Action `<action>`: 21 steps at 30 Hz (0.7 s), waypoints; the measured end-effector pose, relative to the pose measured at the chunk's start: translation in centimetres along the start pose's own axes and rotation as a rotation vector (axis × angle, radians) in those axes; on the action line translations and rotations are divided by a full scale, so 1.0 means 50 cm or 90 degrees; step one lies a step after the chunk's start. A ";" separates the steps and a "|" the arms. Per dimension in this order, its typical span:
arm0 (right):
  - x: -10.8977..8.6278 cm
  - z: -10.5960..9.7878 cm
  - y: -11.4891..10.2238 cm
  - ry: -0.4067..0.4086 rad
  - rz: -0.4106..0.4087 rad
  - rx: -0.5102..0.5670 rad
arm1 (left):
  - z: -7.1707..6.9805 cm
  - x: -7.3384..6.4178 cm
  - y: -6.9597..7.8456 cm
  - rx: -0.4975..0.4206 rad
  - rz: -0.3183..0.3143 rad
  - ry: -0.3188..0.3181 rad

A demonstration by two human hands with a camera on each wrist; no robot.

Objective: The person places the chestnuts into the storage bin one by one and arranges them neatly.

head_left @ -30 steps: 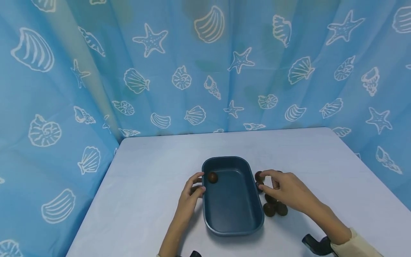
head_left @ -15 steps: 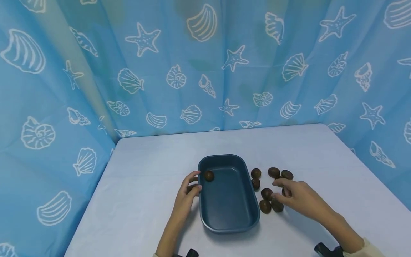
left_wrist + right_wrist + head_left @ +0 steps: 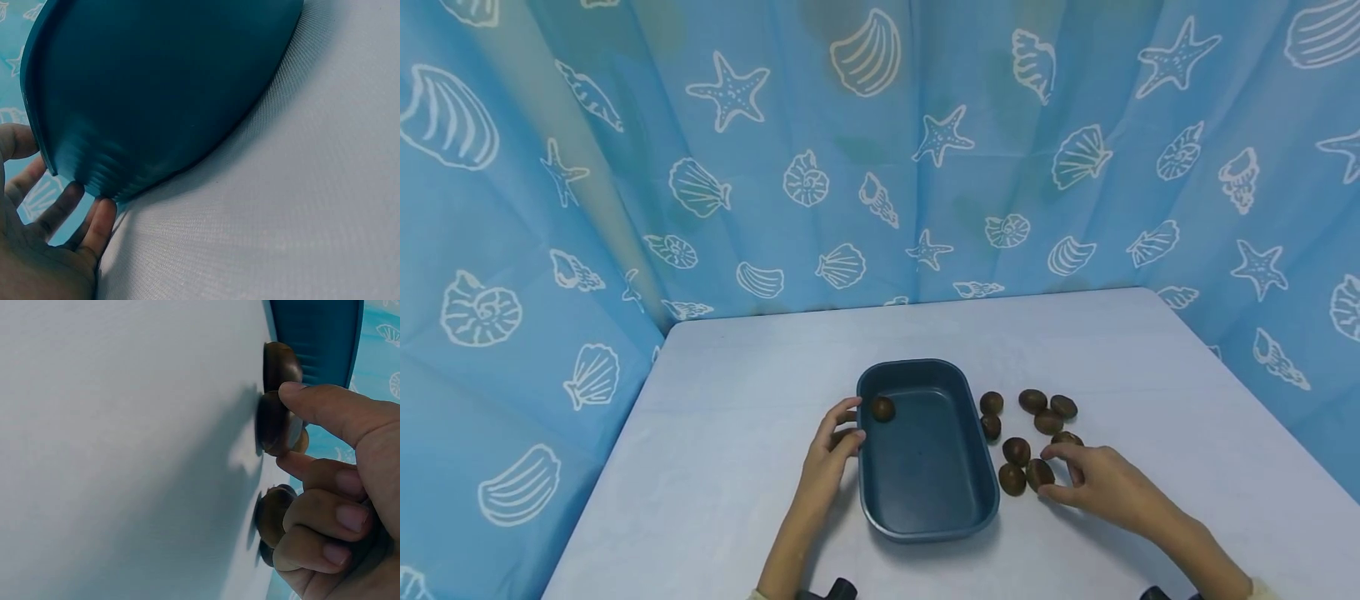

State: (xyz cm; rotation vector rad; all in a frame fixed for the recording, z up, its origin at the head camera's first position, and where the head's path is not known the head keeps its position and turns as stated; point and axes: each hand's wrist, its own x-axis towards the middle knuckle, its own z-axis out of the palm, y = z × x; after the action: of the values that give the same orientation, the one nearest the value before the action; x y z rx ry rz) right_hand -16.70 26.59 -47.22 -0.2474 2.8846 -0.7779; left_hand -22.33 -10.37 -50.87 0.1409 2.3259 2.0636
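A dark blue rectangular tray rests on the table with one chestnut inside near its far left corner. My left hand touches the tray's left side, its fingertips against the outer wall in the left wrist view. To the right of the tray, my right hand pinches a brown chestnut between thumb and index finger, and the chestnut is still on the table. In the right wrist view the thumb lies on that glossy chestnut while the other fingers are curled.
Two chestnuts lie against the tray's right side, and two more sit beside the pinched one. Several others are grouped farther back. A blue shell-patterned curtain hangs behind the white table.
My right hand has moved away from the chestnuts at the tray's side, rightward and nearer, and has closed its thumb and index finger on another one. The left hand stays at the tray.
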 end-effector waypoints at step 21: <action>0.009 -0.027 -0.027 0.051 -0.060 -0.001 | -0.002 0.000 -0.006 -0.003 0.001 -0.003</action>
State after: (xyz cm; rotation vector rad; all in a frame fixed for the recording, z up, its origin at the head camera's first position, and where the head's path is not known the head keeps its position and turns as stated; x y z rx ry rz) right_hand -17.24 26.02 -45.41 -0.3618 2.9670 -0.8185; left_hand -22.33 -10.50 -51.13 0.1470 2.3194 2.0672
